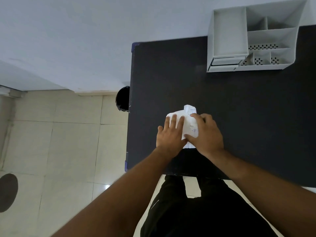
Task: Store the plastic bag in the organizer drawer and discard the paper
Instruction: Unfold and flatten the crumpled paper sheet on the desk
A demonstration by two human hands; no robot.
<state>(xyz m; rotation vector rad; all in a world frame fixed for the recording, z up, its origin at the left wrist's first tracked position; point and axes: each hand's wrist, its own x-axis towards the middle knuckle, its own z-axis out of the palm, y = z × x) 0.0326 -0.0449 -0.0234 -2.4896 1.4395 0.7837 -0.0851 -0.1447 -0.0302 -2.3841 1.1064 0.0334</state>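
Left hand [170, 134] flat with fingers spread on white paper [189, 124] near the front of the dark surface [239, 103], right hand [206, 134] curled over the paper, grip closing on it, grey organizer [227, 40] at the far right corner, black bin [122, 98] on the floor at left.

both hands flat on white paper [190, 120] on a dark table [248, 108]: left hand [170, 134] with fingers spread, right hand [207, 133] beside it. grey organizer [227, 31] far right; black bin [123, 98] beside the table.
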